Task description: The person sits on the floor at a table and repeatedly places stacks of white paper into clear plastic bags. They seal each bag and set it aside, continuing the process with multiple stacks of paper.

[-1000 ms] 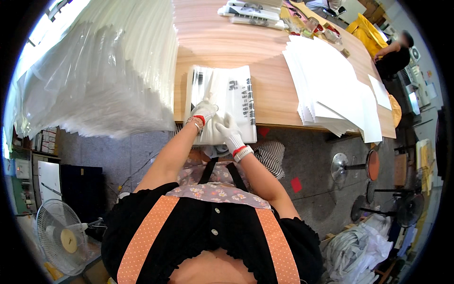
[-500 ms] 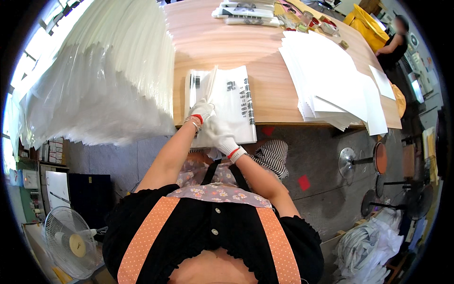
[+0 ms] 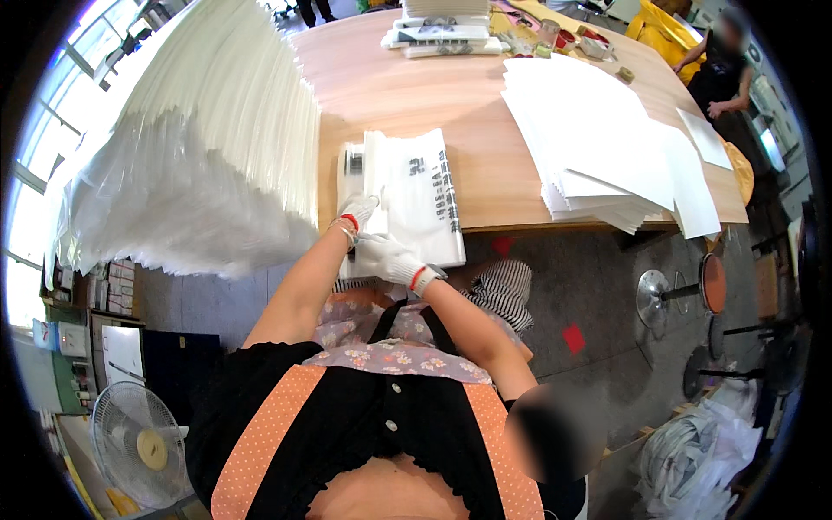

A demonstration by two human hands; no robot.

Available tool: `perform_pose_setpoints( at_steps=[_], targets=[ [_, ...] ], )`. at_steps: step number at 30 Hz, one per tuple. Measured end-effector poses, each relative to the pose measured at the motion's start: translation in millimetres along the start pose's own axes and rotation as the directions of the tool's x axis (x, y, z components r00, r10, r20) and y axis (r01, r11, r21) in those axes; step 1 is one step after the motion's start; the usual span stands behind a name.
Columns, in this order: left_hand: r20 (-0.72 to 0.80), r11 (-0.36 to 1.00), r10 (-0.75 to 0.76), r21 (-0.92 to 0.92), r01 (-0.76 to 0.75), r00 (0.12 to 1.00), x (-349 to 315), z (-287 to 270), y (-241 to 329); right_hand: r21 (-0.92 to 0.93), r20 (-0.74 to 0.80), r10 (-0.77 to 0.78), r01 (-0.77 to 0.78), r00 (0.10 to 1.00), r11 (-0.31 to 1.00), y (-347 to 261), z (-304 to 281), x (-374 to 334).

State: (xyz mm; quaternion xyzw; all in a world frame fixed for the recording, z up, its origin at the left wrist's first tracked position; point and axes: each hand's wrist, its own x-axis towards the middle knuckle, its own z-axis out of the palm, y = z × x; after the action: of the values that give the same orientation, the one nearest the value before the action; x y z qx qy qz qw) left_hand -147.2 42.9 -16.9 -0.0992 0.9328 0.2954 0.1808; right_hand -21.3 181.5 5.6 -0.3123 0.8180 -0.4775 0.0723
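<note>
A low stack of clear printed plastic bags (image 3: 420,204) lies at the table's near edge, with dark printing along its right side. Both my hands wear white knit gloves with red cuffs. My left hand (image 3: 358,211) is closed on a folded strip of the top plastic bag, at the left part of the stack. Just below it, my right hand (image 3: 388,259) lies across the stack's near edge, its fingers stretched out toward the left. The fingertips of the right hand are partly hard to make out.
A tall pile of clear plastic sleeves (image 3: 208,147) rises at the left. White sheets (image 3: 598,147) fan out on the right of the wooden table (image 3: 381,78). Bundled packs (image 3: 451,39) and tape rolls (image 3: 626,74) lie at the back. A person (image 3: 726,74) stands far right; a fan (image 3: 139,446) is lower left.
The raised fold of plastic now lies flatter. My right hand has slid left and down along the near edge, and my left hand has shifted slightly. The far-right person has turned.
</note>
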Motion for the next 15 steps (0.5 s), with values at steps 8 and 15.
perform_pose_setpoints(
  at_steps=[8,15],
  targets=[
    [0.146,0.757,0.622,0.140,-0.638,0.770,-38,-101,161,0.233,-0.750,0.428,-0.405,0.504,0.884,154,-113,-88],
    [0.435,0.100,0.805,0.571,-0.815,0.403,-86,-236,291,-0.189,-0.769,0.137,-0.427,0.624,0.884,135,-110,-92]
  ],
)
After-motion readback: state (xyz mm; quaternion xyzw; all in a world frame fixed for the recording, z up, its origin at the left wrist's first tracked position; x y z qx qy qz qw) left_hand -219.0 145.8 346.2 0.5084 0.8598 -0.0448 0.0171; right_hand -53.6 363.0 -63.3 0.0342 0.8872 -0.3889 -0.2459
